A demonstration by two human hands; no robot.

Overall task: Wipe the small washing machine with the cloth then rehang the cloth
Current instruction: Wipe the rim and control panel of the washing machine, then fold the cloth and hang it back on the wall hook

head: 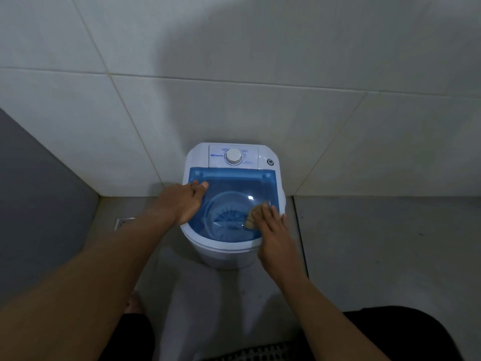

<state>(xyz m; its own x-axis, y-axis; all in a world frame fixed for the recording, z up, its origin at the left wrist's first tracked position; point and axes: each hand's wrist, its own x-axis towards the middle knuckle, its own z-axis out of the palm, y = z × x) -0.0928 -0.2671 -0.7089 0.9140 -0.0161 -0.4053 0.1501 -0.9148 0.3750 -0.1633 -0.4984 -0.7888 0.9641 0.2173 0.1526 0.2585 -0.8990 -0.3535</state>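
A small white washing machine (223,250) with a see-through blue lid (234,183) stands on the floor against the tiled wall. A white dial (233,155) sits on its back panel. My left hand (182,201) rests flat on the lid's left edge, fingers on the rim. My right hand (273,230) presses a small tan cloth (253,216) onto the right side of the lid; only the cloth's left part shows beside my fingers.
White wall tiles (234,100) rise right behind the machine. A metal floor drain (125,222) lies to the left on the grey floor. A dark grey panel (39,191) closes the left side. My bare foot (135,303) and dark shorts are below.
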